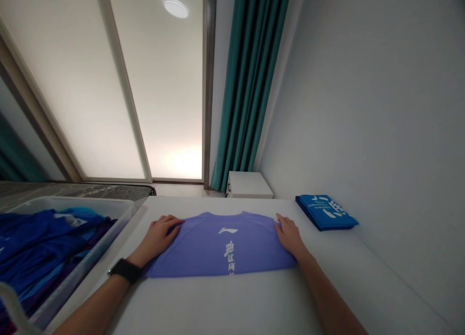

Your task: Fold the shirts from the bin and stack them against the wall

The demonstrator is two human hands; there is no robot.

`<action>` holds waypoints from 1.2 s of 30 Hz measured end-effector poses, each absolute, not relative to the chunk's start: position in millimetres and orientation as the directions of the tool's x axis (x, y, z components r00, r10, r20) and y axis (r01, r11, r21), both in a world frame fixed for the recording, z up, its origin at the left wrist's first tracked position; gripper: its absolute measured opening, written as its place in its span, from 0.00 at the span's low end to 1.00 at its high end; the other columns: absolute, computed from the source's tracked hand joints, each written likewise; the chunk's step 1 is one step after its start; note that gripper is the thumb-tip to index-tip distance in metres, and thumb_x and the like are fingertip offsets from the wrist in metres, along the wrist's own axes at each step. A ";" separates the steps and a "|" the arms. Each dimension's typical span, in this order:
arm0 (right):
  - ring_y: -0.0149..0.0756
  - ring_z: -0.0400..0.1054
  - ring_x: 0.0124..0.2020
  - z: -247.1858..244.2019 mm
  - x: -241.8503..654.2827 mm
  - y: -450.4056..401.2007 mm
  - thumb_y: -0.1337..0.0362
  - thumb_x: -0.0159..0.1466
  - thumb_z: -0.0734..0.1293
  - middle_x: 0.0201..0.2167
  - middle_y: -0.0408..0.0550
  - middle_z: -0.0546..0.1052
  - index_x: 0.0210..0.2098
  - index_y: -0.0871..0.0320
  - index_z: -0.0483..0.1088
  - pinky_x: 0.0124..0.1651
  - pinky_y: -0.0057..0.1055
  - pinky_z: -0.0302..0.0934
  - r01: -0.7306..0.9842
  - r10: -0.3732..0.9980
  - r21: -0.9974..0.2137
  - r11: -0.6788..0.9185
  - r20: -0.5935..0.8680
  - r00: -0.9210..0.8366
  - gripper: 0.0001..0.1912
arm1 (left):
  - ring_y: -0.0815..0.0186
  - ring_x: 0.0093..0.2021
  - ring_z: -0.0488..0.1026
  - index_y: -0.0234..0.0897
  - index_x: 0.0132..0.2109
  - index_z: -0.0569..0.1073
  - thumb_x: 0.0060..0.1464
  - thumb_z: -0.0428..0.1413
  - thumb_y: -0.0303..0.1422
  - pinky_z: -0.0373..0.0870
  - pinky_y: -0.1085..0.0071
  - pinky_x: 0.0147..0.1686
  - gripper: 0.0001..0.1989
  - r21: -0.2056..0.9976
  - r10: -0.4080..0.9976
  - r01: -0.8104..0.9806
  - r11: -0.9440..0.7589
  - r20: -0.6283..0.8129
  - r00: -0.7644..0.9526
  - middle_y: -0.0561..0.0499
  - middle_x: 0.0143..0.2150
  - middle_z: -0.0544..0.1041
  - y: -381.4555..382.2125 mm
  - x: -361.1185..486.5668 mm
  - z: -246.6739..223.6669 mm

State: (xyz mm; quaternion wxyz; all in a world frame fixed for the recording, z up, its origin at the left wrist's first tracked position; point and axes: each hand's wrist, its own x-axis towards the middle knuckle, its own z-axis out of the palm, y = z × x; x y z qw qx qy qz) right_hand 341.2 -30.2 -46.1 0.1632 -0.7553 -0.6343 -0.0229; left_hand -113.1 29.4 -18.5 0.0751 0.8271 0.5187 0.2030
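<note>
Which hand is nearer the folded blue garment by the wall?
Right. The right hand is apart from the folded blue garment, left of it; the left hand is farther left, across the purple shirt.

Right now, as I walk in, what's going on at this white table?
A person has both hands on a purple shirt laid out on the white table: the left hand at one side, the right hand at the other. Whether they grip it is hard to tell. Folded blue clothing lies beyond the right hand, by the wall. To the left, a plastic bin holds rumpled clothes.
</note>
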 end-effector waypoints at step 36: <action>0.37 0.67 0.49 -52.7 365.6 -31.2 0.70 0.65 0.53 0.45 0.51 0.76 0.50 0.58 0.71 0.56 0.35 0.58 0.805 0.929 -0.583 0.112 0.349 0.124 0.21 | 0.56 0.55 0.67 0.37 0.56 0.69 0.62 0.47 0.34 0.61 0.58 0.55 0.17 0.233 0.616 0.574 -0.785 0.202 0.761 0.43 0.54 0.72 40.9 170.6 5.3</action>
